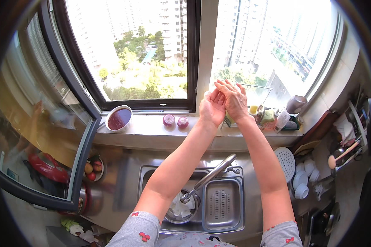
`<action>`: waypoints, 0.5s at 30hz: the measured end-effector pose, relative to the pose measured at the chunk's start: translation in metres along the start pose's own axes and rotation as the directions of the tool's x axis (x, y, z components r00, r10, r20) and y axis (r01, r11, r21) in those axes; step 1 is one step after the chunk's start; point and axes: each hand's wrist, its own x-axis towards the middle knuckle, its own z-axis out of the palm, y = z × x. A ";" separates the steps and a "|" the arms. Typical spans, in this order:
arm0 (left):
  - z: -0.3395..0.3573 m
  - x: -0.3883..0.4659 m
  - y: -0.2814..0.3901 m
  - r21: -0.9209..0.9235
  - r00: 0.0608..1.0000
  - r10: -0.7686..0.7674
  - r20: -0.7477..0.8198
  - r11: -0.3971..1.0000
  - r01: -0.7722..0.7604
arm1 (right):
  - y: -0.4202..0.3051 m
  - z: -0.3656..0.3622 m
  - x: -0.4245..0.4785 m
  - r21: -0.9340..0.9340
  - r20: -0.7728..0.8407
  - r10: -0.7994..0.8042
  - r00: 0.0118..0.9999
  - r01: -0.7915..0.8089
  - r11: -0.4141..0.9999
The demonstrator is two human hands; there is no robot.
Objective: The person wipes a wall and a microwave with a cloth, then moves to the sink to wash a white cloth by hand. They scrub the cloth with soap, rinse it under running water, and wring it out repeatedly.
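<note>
Both arms reach out over the sink toward the window. My left hand [213, 106] has its palm turned up and its fingers slightly curled. Across its fingers lies my right hand [235, 99], back upward, the two hands touching. Nothing shows in either hand, though the gap between them is partly hidden. Below my arms, a metal faucet [215, 173] arches over a steel bowl [196, 213] in the left basin. White, soft-looking pieces [182, 207] lie in that bowl; what they are I cannot tell. A slotted steel drain tray [221, 223] fills the right basin.
On the windowsill stand a white pot [128, 122] of dark red liquid, two red onions [175, 121], and jars and sponges [267, 115]. An open window sash [88, 148] juts in at left. White bowls [300, 179] and a perforated disc [285, 162] sit right of the sink.
</note>
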 end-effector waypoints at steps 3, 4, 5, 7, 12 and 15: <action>-0.003 0.005 0.005 -0.003 0.999 -0.017 -0.036 1.000 0.016 | -0.005 -0.016 0.017 -0.013 0.142 0.060 0.988 -0.059 0.998; -0.005 0.006 0.008 0.002 0.998 -0.020 -0.058 1.000 0.020 | -0.006 -0.015 0.021 -0.014 0.141 0.058 0.988 -0.056 0.998; -0.007 0.007 0.012 -0.015 0.999 -0.027 -0.048 1.000 0.026 | -0.007 -0.013 0.026 -0.015 0.139 0.056 0.989 -0.054 0.998; -0.005 0.007 0.010 -0.001 0.998 -0.018 -0.056 1.000 0.018 | -0.005 -0.014 0.023 -0.017 0.135 0.066 0.989 -0.064 0.998; -0.004 0.006 0.010 0.028 0.998 0.006 -0.069 1.000 -0.004 | -0.010 -0.017 0.012 0.021 0.115 0.085 0.990 -0.088 0.996; -0.006 0.007 0.011 0.016 0.998 0.007 -0.069 1.000 -0.006 | -0.010 -0.011 0.005 0.051 0.097 0.082 0.992 -0.088 0.995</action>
